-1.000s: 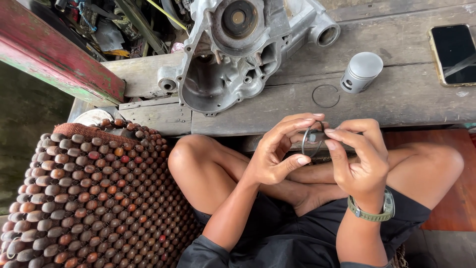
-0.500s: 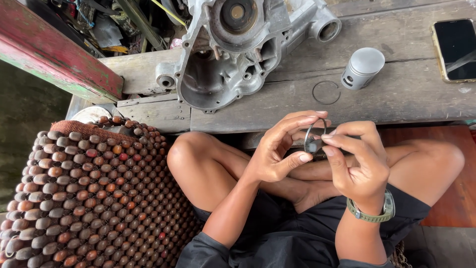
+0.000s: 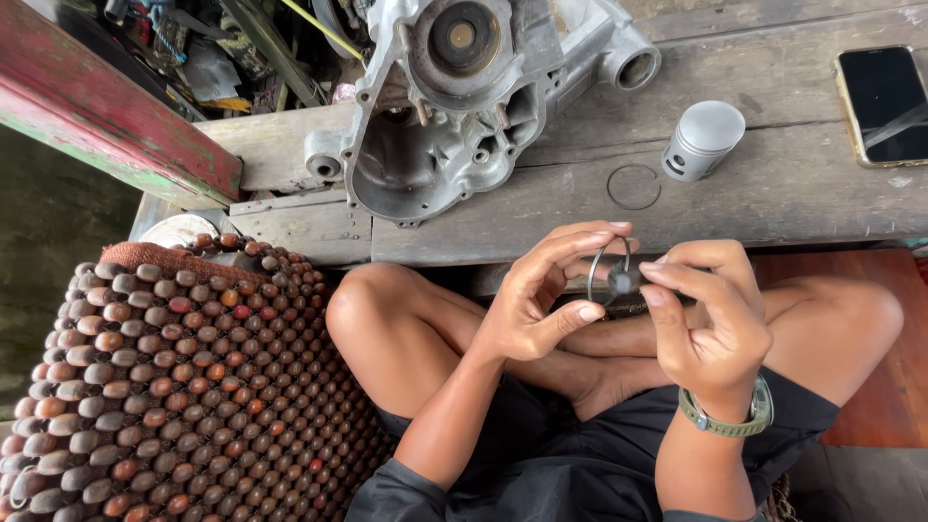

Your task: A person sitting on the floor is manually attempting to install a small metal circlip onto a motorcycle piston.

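I sit cross-legged at a low wooden bench (image 3: 773, 193). My left hand (image 3: 541, 295) pinches a thin metal ring (image 3: 604, 266) between thumb and fingers, held upright above my lap. My right hand (image 3: 710, 314), with a green watch on its wrist, grips a small dark part (image 3: 622, 281) pressed against the ring's lower right. On the bench lie a silver piston (image 3: 703, 140) and another thin ring (image 3: 633, 187), flat on the wood. A large grey engine casing (image 3: 454, 97) rests at the bench's back.
A phone (image 3: 884, 104) lies at the bench's right end. A brown beaded seat mat (image 3: 164, 387) fills the left foreground. A red and green painted beam (image 3: 106, 116) runs along the upper left, with cluttered tools and parts (image 3: 222, 48) behind it.
The ring, flat in both hands a second ago, is now turned upright and more exposed between my fingertips. My hands have stayed above my lap.
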